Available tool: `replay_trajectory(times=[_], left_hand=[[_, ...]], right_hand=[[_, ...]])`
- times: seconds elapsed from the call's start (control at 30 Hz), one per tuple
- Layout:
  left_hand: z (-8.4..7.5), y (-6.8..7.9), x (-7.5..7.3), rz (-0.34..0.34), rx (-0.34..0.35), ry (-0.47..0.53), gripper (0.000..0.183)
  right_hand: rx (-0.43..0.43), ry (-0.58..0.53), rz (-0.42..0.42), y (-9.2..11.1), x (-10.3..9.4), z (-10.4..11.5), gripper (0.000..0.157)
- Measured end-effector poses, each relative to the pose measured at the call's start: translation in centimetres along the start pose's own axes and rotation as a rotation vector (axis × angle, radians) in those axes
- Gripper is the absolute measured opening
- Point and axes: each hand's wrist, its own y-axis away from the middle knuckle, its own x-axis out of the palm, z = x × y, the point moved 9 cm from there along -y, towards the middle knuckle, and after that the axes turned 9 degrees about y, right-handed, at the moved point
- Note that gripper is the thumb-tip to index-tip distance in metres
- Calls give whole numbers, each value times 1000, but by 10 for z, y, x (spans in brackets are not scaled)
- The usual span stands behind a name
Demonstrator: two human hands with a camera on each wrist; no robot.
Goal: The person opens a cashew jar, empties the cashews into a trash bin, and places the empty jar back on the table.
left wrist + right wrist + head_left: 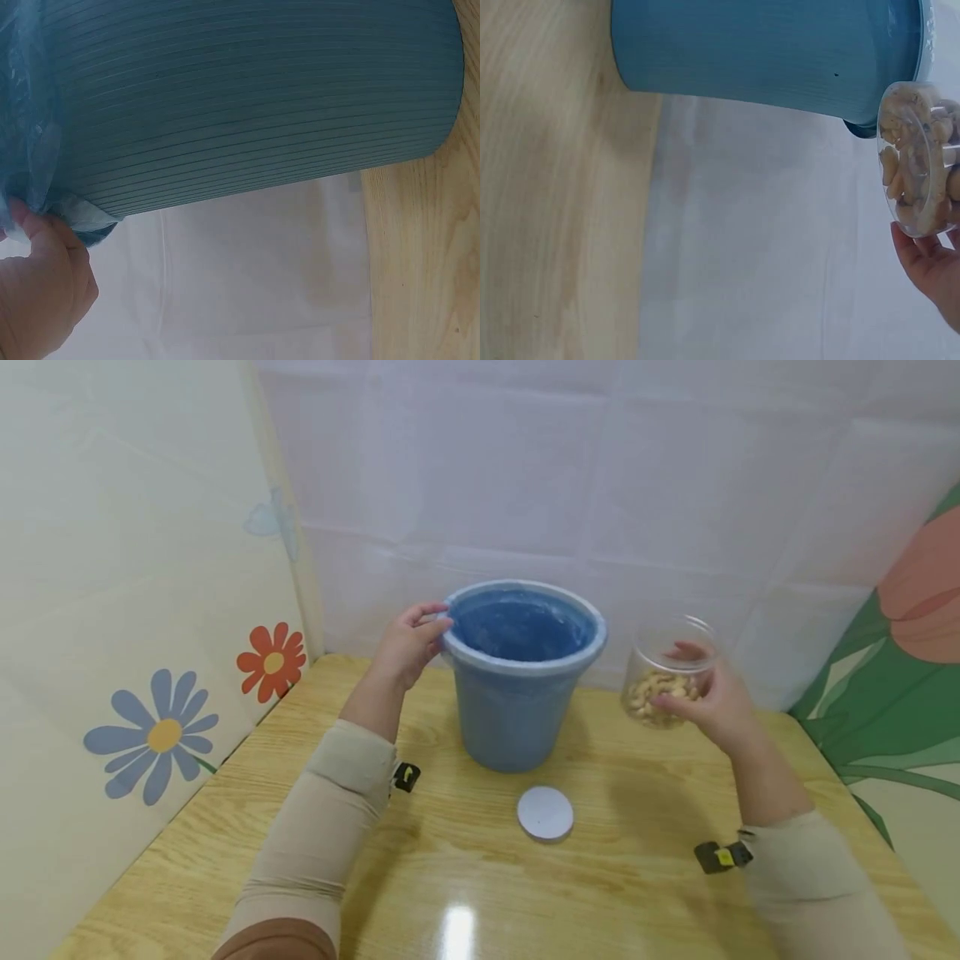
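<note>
One white disc (pixel 545 813) lies flat on the wooden table (pixel 600 893), just in front of the blue bin (pixel 513 714), which stands upright between my hands and hides part of the pale backdrop (pixel 465 468). My left hand (pixel 408 643) pinches the bin's rim, where plastic film (pixel 30 82) hangs over it. My right hand (pixel 723 702) holds the clear jar (pixel 649 656) by its side, raised beside the bin, so the bin sits between the jar and my other hand. I count one bin, one jar, one disc and two printed flowers (pixel 162 737) on the left; the cashews (pixel 660 695) in the jar are too heaped to number.
</note>
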Motion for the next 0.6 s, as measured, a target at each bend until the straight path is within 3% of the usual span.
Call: replay_trajectory(times=[0.33, 0.6], left_hand=[[4, -2, 2, 3, -69, 17, 35], [5, -1, 4, 10, -102, -13, 38]], right_hand=[[128, 153, 11, -25, -14, -1, 82], [129, 183, 31, -45, -17, 5, 92]])
